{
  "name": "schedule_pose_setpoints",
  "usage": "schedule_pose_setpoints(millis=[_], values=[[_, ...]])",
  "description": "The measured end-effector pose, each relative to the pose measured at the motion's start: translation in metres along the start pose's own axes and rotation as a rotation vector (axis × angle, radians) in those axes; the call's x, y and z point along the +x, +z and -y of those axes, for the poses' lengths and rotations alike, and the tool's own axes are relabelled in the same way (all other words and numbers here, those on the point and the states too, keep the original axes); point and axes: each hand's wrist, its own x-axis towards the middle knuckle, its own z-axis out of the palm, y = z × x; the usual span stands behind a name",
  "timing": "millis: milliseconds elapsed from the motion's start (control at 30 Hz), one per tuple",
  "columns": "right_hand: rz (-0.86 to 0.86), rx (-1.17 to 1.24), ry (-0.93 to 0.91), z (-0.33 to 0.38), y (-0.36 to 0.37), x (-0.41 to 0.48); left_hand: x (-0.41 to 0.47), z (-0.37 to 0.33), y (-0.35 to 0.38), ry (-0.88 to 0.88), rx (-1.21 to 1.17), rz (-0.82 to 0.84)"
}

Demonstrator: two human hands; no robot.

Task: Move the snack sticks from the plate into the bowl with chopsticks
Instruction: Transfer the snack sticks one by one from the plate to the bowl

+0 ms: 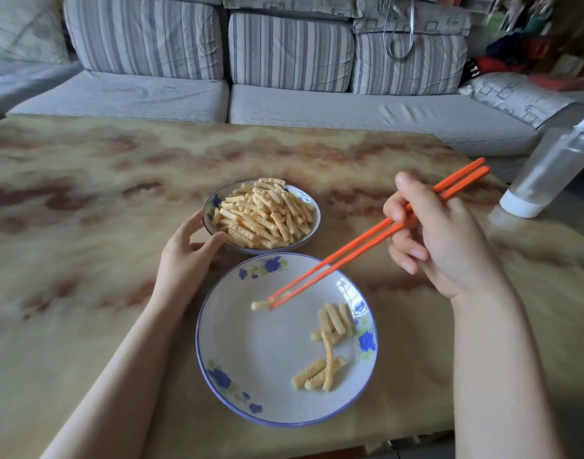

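Observation:
A white plate [251, 352] with blue flowers lies near the table's front edge. Several ridged yellow snack sticks [332, 329] lie on its right side. My right hand [439, 240] grips a pair of orange chopsticks [360, 240]. Their tips pinch one snack stick [260, 305] over the plate's upper middle. Behind the plate stands a blue-rimmed bowl [312, 215], piled with snack sticks [262, 215]. My left hand [188, 256] holds the bowl's left rim between thumb and fingers.
The marbled tan table [85, 210] stretches wide to the left and back. A clear bottle with a white base [545, 173] stands at the right edge. A grey striped sofa [284, 77] runs behind the table.

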Motion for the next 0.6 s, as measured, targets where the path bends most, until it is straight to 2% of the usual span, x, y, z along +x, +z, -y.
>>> schedule_pose_setpoints(millis=[133, 267, 600], values=[[-0.267, 0.228, -0.097, -0.003, 0.012, 0.008, -0.001, -0.001, 0.0, -0.012, -0.01, 0.004], [-0.493, 0.327, -0.13, -0.012, 0.026, 0.014, -0.001, -0.001, 0.0, 0.0, -0.007, 0.001], [-0.552, 0.261, -0.122, -0.03, 0.046, 0.02, -0.003, -0.004, 0.001, -0.023, -0.031, -0.005]])
